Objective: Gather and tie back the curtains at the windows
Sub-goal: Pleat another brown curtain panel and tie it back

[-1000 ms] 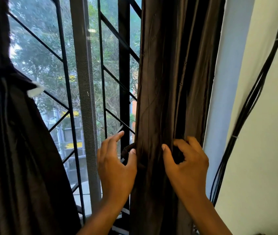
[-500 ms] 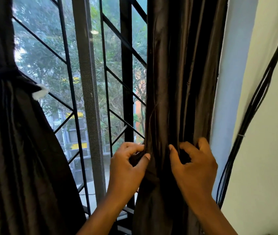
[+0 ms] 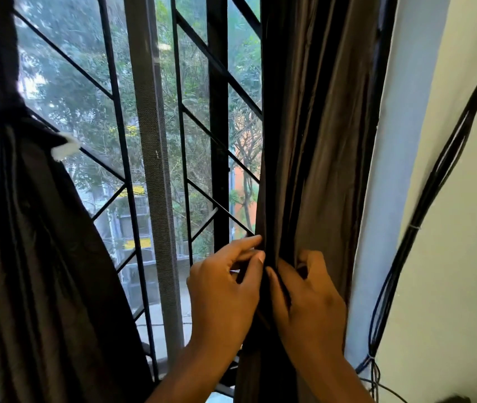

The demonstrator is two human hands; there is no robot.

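Before the barred window, both hands pinch the gathered right curtain: left hand, right hand, apparently holding a dark band.

Two bare hands and forearms, seen from above and behind. Left hand: no ring, no watch, no band at the wrist; short, trimmed nails, pale at the tips, showing on the thumb and forefinger. Right hand: likewise without jewellery or glove, a short nail visible on the thumb, knuckles faintly creased. Both forearms uncovered as far as the bottom edge of the view, with no sleeve, cuff or strap showing. No marks, plasters or writing to be made out on either. Slightly blurred along the finger edges.
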